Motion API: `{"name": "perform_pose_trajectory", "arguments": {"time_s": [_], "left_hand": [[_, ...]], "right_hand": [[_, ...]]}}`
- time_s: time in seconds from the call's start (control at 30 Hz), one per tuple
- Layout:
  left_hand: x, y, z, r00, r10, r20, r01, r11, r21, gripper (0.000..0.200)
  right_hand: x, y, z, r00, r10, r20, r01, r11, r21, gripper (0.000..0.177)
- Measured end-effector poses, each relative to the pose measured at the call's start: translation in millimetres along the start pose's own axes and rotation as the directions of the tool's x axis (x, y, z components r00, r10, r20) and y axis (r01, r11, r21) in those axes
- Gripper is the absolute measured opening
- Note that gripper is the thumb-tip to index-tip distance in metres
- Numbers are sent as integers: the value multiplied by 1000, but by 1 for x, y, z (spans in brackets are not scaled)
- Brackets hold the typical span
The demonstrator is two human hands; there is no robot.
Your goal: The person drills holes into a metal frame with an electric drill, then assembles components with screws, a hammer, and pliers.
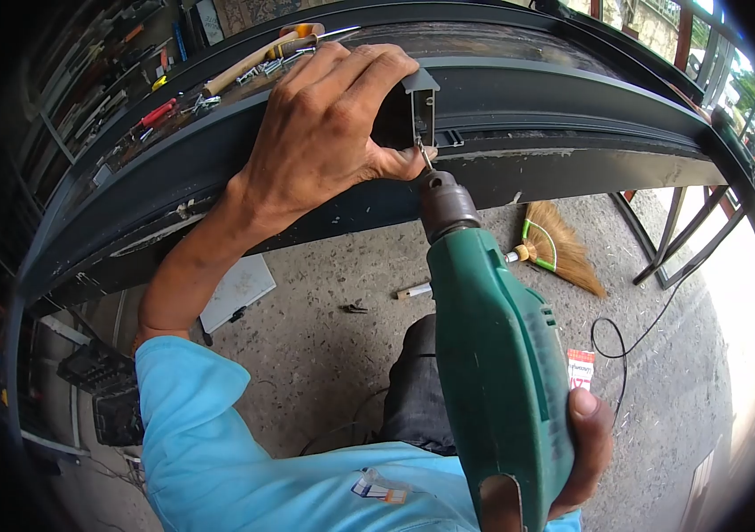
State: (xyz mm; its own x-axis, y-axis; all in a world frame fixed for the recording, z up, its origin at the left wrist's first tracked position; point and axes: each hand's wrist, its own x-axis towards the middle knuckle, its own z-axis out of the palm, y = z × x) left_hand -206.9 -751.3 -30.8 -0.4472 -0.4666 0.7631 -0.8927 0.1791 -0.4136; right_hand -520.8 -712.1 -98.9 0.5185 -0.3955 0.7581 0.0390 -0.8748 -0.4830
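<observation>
My right hand (589,448) is wrapped round the handle of a green power drill (495,355), which points up and away from me. Its dark chuck (447,206) carries a thin bit whose tip meets the small metal bracket (424,115). Fingers curled over the top and thumb beneath, my left hand (329,124) grips that bracket at its left side, at the near edge of the bench. Long dark metal profiles (564,97) run left and right behind it.
On the bench lie a hammer (249,64), screwdrivers and several screws, with a red-handled tool (157,113) to the left. A broom (559,248) and a white board (237,291) are on the concrete floor. A black cable (626,355) loops at right.
</observation>
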Motion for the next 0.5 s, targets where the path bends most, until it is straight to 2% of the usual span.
{"name": "perform_pose_trajectory", "arguments": {"time_s": [0.13, 0.17, 0.4, 0.5], "left_hand": [[0, 1, 0, 1000, -5, -2, 5, 1000, 14, 70], [0, 1, 0, 1000, -4, -2, 4, 1000, 14, 70], [2, 0, -2, 1000, -3, 23, 3, 1000, 8, 73], [2, -2, 1, 997, 61, -38, -60, 998, 30, 79]], "right_hand": [[11, -11, 4, 992, -90, 93, 80, 992, 102, 85], [21, -34, 29, 772, 619, -146, -462, 703, 540, 67], [9, -21, 38, 670, 698, -253, -500, 676, 541, 60], [2, -12, 42, 608, 733, -305, -516, 657, 550, 57]]}}
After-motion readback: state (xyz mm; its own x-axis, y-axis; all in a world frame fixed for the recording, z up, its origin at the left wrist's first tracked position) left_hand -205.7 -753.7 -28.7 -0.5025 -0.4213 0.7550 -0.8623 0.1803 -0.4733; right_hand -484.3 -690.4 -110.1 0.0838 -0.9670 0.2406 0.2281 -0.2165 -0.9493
